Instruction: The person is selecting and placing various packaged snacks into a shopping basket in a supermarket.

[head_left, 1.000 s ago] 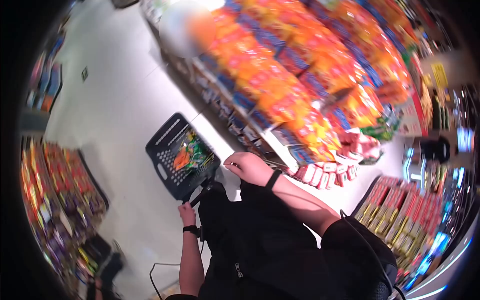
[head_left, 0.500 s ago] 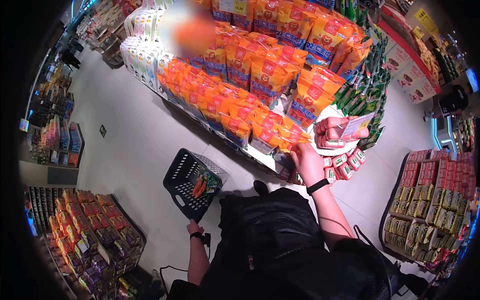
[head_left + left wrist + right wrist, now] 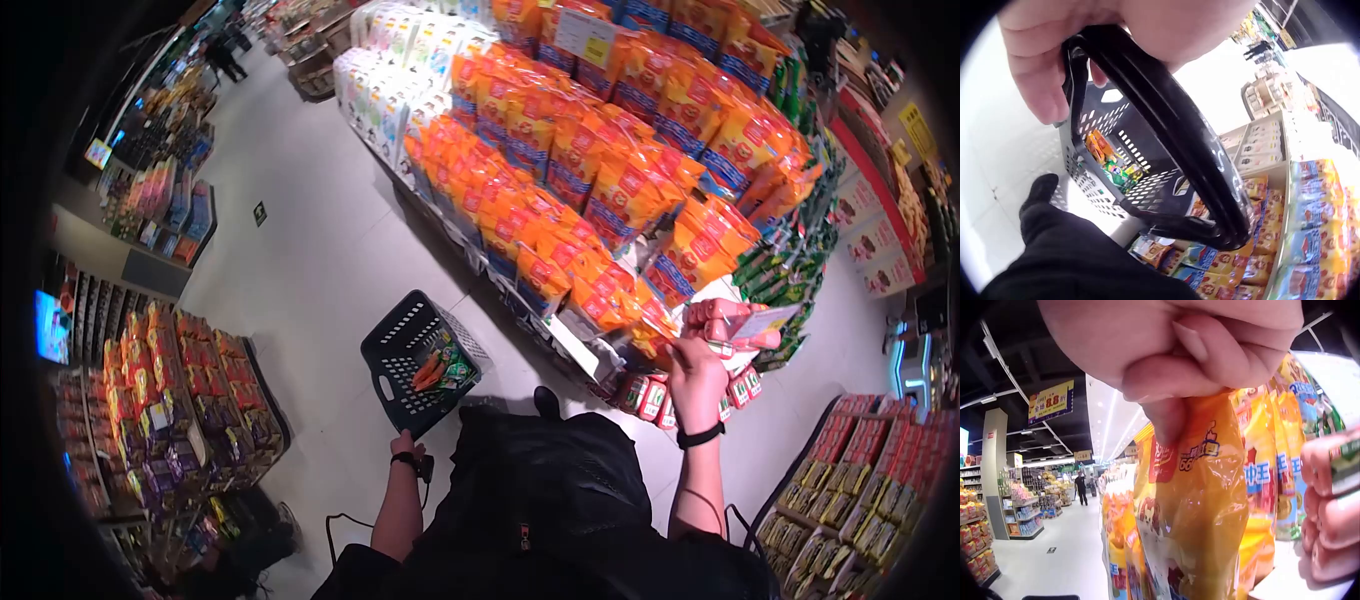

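In the right wrist view, the right hand (image 3: 1179,347) pinches the top of an orange snack bag (image 3: 1194,494) with curled fingers; the bag hangs upright in front of similar bags. The head view has this right hand (image 3: 698,385) at the near corner of the display of orange bags (image 3: 560,150). My left hand (image 3: 1104,37) grips the black handle (image 3: 1166,125) of a dark basket (image 3: 1094,181) in the left wrist view. Inside the basket lie orange and green packages (image 3: 1124,175). The head view places the left hand (image 3: 403,445) at the basket's near end (image 3: 405,405).
Pink packaged sausages (image 3: 715,325) sit beside the orange bags, with green packs (image 3: 790,270) behind them. Another stack of snack bags (image 3: 185,400) stands at the left, and boxed goods (image 3: 850,480) at the lower right. A distant person (image 3: 1080,487) stands in the aisle.
My right hand has gone from hanging near the body to the orange bags and now pinches one. The left hand still holds the basket, while the head view has shifted.
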The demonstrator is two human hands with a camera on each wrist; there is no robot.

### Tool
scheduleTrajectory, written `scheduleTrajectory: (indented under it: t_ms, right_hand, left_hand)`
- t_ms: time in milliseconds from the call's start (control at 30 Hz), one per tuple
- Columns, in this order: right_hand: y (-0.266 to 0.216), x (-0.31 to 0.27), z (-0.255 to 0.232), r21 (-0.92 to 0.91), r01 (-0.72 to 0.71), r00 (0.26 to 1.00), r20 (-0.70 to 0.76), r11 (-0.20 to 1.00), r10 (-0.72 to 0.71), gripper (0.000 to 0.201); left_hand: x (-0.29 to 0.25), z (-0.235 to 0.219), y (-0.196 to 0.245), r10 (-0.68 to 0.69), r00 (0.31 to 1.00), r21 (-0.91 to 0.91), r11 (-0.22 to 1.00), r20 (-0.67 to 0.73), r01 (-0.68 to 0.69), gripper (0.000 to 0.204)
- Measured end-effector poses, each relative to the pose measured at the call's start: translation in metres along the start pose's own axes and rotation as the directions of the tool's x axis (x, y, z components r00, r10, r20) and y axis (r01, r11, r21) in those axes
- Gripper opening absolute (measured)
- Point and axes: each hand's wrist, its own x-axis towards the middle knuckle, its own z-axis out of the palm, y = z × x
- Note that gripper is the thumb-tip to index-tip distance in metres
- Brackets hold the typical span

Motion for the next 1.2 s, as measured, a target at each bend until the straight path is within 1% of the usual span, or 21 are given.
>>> scheduleTrajectory:
  t_ms: [33, 67, 100, 167, 200, 267, 300, 367, 433, 467, 500, 567, 600, 633, 700, 733, 867, 967, 1033, 1133, 1200]
  right_hand:
    - [-0.008, 0.004, -0.013, 0.026, 0.023, 1.0, -0.017, 0.999, -0.022, 0.008]
    - [-0.021, 0.008, -0.025, 0.055, 0.01, 0.999, -0.037, 0.998, -0.008, 0.008]
    - [-0.035, 0.012, -0.038, 0.088, 0.002, 0.999, -0.055, 0.996, 0.003, 0.007]
    - [-0.062, 0.02, -0.061, 0.11, 0.042, 0.998, -0.041, 0.993, -0.038, 0.008]
    - [-0.068, 0.025, -0.06, 0.187, 0.126, 0.99, -0.082, 0.974, -0.112, 0.008]
    - [-0.093, 0.033, -0.07, 0.224, 0.231, 0.972, -0.091, 0.947, -0.215, 0.011]
    - [-0.108, 0.037, -0.074, 0.195, 0.261, 0.965, -0.053, 0.946, -0.255, 0.013]
    - [-0.132, 0.045, -0.061, 0.272, 0.298, 0.954, -0.057, 0.915, -0.294, 0.012]
    - [-0.155, 0.054, -0.047, 0.308, 0.285, 0.954, 0.004, 0.908, -0.3, 0.011]
    - [-0.176, 0.058, -0.03, 0.376, 0.276, 0.956, -0.009, 0.885, -0.294, 0.012]
    - [-0.206, 0.067, -0.016, 0.406, 0.25, 0.952, 0.063, 0.879, -0.299, 0.012]
    - [-0.256, 0.082, 0.018, 0.306, 0.313, 0.906, 0.188, 0.899, -0.379, 0.015]
    - [-0.27, 0.086, 0.046, 0.319, 0.357, 0.878, 0.206, 0.878, -0.432, 0.015]
    - [-0.302, 0.089, 0.066, 0.312, 0.374, 0.846, 0.27, 0.873, -0.459, 0.015]
    - [-0.32, 0.092, 0.134, 0.363, 0.4, 0.766, 0.372, 0.842, -0.525, 0.007]
    - [-0.334, 0.09, 0.171, 0.456, 0.362, 0.724, 0.413, 0.813, -0.553, 0.006]
    - [-0.371, 0.08, 0.317, 0.408, 0.52, 0.47, 0.597, 0.75, -0.65, 0.008]
    - [-0.376, 0.063, 0.44, 0.463, 0.555, 0.371, 0.606, 0.691, -0.704, 0.01]
    - [-0.371, 0.046, 0.489, 0.377, 0.541, 0.311, 0.74, 0.751, -0.596, 0.011]
    - [-0.353, 0.025, 0.637, 0.365, 0.556, 0.253, 0.781, 0.747, -0.57, 0.029]
    - [-0.339, 0.005, 0.706, 0.255, 0.59, 0.172, 0.887, 0.766, -0.428, 0.032]
  left_hand:
    - [-0.001, -0.003, 0.001, 0.127, 0.992, 0.372, 0.92, 0.016, -0.124, 0.052]
    - [-0.008, -0.004, 0.006, 0.218, 0.975, 0.569, 0.798, 0.034, -0.199, 0.048]
    - [-0.013, -0.001, 0.011, 0.278, 0.96, 0.669, 0.707, 0.037, -0.23, 0.044]
    - [-0.018, 0.006, 0.016, 0.286, 0.958, 0.656, 0.726, -0.015, -0.207, 0.036]
    - [-0.017, 0.008, 0.018, 0.243, 0.968, 0.583, 0.797, -0.068, -0.159, 0.033]
    - [-0.017, 0.012, 0.019, 0.042, 0.993, 0.09, 0.995, -0.111, -0.032, 0.026]
    - [-0.016, 0.014, 0.019, -0.059, 0.99, -0.165, 0.986, -0.131, 0.037, 0.023]
    - [-0.035, 0.0, 0.044, -0.252, 0.963, -0.443, 0.877, -0.091, 0.187, 0.016]
    - [-0.024, 0.004, 0.039, -0.252, 0.967, -0.611, 0.773, -0.049, 0.17, 0.013]
    - [-0.016, 0.008, 0.03, -0.249, 0.968, -0.686, 0.71, -0.029, 0.162, 0.012]
    - [-0.007, 0.01, 0.022, -0.21, 0.977, -0.717, 0.678, 0.024, 0.163, 0.013]
    - [0.016, 0.019, 0.003, -0.126, 0.984, -0.776, 0.606, 0.125, 0.176, 0.018]
    - [0.033, 0.034, -0.015, -0.061, 0.982, -0.779, 0.602, 0.176, 0.177, 0.026]
    - [0.034, 0.04, -0.02, -0.05, 0.993, -0.732, 0.672, 0.104, 0.111, 0.028]
    - [0.033, 0.045, -0.025, -0.018, 0.999, -0.598, 0.801, -0.034, -0.006, 0.031]
    - [0.028, 0.044, -0.024, -0.062, 0.998, -0.676, 0.734, 0.03, 0.066, 0.035]
    - [-0.011, 0.018, 0.001, -0.093, 0.987, -0.652, 0.758, -0.128, -0.013, 0.037]
    - [-0.024, 0.008, 0.017, -0.148, 0.979, -0.697, 0.718, -0.142, 0.008, 0.042]
    - [-0.021, -0.017, 0.031, -0.185, 0.973, -0.725, 0.688, -0.141, 0.026, 0.042]
    - [-0.042, -0.001, 0.034, -0.29, 0.947, -0.7, 0.705, -0.139, 0.114, 0.044]
    - [-0.047, -0.018, 0.048, -0.353, 0.93, -0.709, 0.682, -0.107, 0.177, 0.044]
